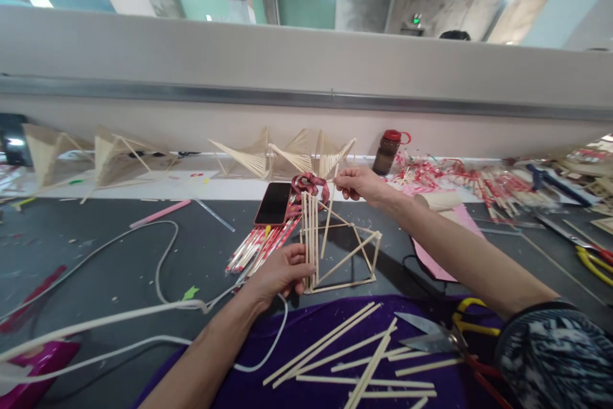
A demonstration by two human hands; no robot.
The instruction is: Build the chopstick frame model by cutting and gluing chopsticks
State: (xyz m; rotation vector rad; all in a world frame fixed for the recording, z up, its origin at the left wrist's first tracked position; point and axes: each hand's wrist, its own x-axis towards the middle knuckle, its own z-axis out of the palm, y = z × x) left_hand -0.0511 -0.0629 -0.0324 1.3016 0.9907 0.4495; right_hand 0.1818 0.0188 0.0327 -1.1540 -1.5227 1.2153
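A small open frame (347, 284) built of thin wooden sticks stands on the dark table, with several sticks side by side along its left side. My left hand (283, 270) is closed on the lower part of those sticks, thumb at the front. Above the frame, my right hand (355, 183) pinches the upper end of a single wooden stick (328, 225), which slants down into the frame. Whether its lower end touches the frame I cannot tell. Loose wooden sticks (366, 381) lie on a purple cloth (239, 390) in front, beside open scissors (426, 332).
A phone (272, 203), wrapped sticks (249, 249) and a red patterned band (310, 184) lie behind my left hand. White cables (158, 262) cross the left side. Finished-looking stick models (292, 157) and a bottle (385, 155) line the wall. More scissors (591, 256) lie right.
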